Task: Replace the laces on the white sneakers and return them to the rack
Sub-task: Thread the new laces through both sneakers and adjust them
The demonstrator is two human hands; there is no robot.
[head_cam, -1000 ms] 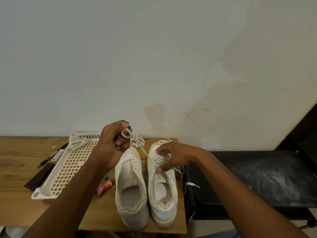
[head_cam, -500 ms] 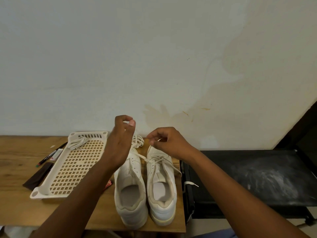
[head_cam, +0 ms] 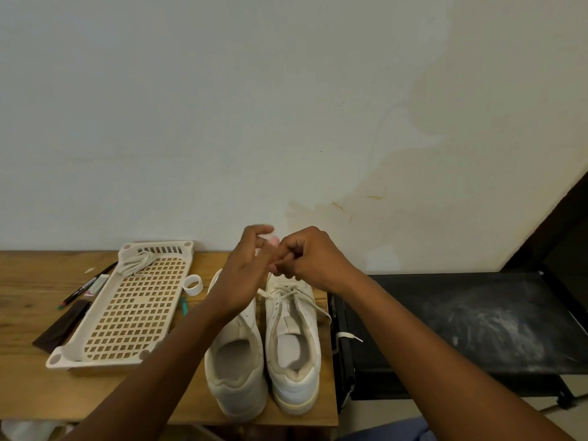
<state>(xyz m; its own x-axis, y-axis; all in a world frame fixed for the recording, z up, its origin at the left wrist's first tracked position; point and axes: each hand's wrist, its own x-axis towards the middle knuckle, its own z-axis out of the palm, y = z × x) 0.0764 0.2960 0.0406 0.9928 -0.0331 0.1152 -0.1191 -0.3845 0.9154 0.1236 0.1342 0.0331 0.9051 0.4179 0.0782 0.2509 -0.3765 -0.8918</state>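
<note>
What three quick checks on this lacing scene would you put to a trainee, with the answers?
1. True or false: both white sneakers stand on the wooden table.
2. Where does the loose bundle of laces lie? A) in the perforated tray B) on the black stand C) inside a shoe
3. Fill in: the left hand and right hand meet above the sneakers' ____ ends.

Key: 1 true; 2 A; 3 toe.
</note>
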